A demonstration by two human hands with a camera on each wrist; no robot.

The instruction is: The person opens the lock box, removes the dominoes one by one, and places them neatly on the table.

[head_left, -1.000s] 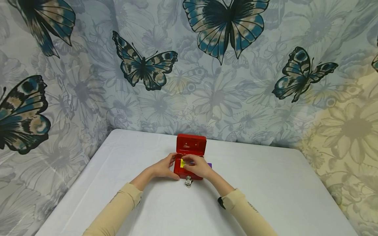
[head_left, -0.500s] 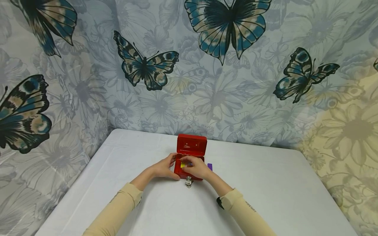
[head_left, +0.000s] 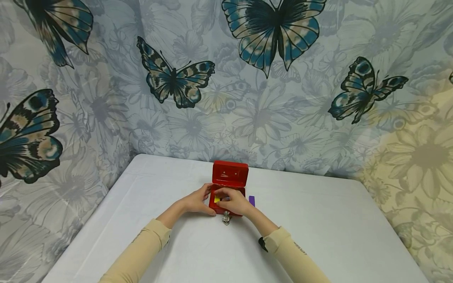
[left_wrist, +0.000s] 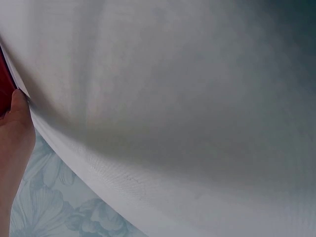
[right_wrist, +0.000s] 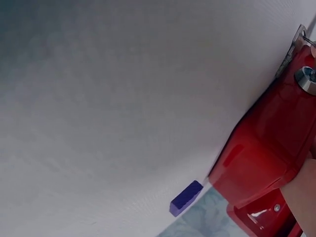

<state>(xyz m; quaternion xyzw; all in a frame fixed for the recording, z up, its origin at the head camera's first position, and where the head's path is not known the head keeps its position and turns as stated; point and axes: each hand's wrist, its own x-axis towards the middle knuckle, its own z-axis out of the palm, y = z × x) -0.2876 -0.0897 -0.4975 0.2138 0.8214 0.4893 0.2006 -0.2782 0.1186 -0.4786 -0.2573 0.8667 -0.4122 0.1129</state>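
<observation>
A red metal cash box [head_left: 212, 206] stands on the table with its lid [head_left: 230, 173] raised. My left hand [head_left: 195, 199] holds the box's left side, the thumb near the front corner and the fingers farther back. In the left wrist view its thumb [left_wrist: 19, 106] lies along the red edge. Reaching over the box from the right, my right hand [head_left: 234, 199] has its thumb and fingers around a small yellow block [head_left: 217, 199] in the box. The rest of the interior is mostly hidden by this hand. A silver lock with keys [head_left: 226, 218] sticks out at the front.
A purple block [head_left: 251, 201] lies on the white-covered table [head_left: 318, 228] just right of the box; the right wrist view shows it too. Behind the table hangs a butterfly-patterned cloth [head_left: 198, 133].
My right hand has shifted slightly left inside the box, and the yellow block sits a little farther left. More of the purple block shows. The left hand stays at the box.
</observation>
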